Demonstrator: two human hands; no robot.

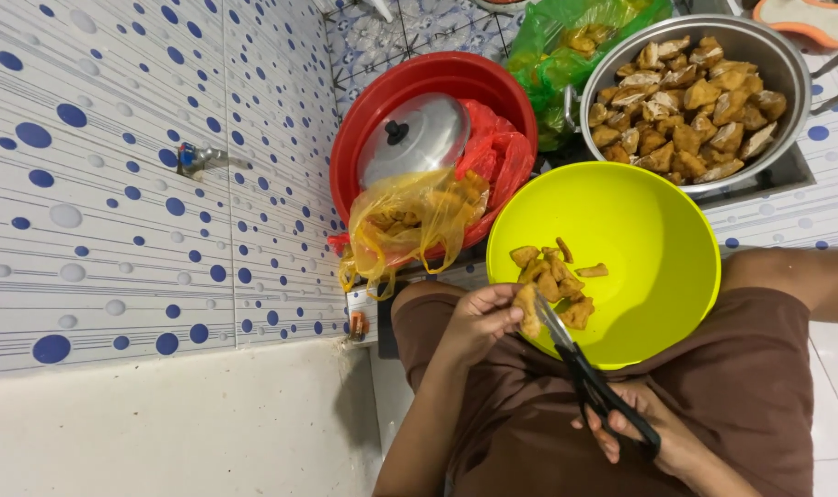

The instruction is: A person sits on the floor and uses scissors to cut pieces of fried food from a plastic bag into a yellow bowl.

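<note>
Wall: white tiles dotted with blue and grey circles point(115, 184) fill the left side, with a small metal tap point(198, 159) sticking out of them.
Floor: a plain pale floor point(179, 423) lies below the tiles.
Red basin: a round red plastic basin point(382, 101) sits near the top centre, holding a shiny metal pot lid with a black knob point(417, 138) and a red plastic bag point(497, 152).
Yellow bag: a see-through yellow plastic bag of fried pieces point(410, 221) hangs over the basin's lower rim.
Left hand: the left hand point(479, 322) has its fingers curled round a golden-brown fried tofu piece point(528, 310), pinching it over the near edge of the bowl.
Scissors: black-handled scissors with steel blades point(589, 377) have their blades slightly parted, touching the held piece.
Bowl: a round lime-green plastic bowl point(649, 239) rests on the person's lap, with a small heap of cut fried pieces point(552, 271) inside.
Right hand: the right hand point(644, 433) grips the scissor handles, fingers through the loops and mostly closed.
Green bag: a green plastic bag point(557, 46) lies above the bowl.
Metal pot: a large round steel pot point(778, 55), upper right, is full of whole fried tofu chunks point(690, 106).
Clothing: brown fabric point(732, 387) covers the lap.
</note>
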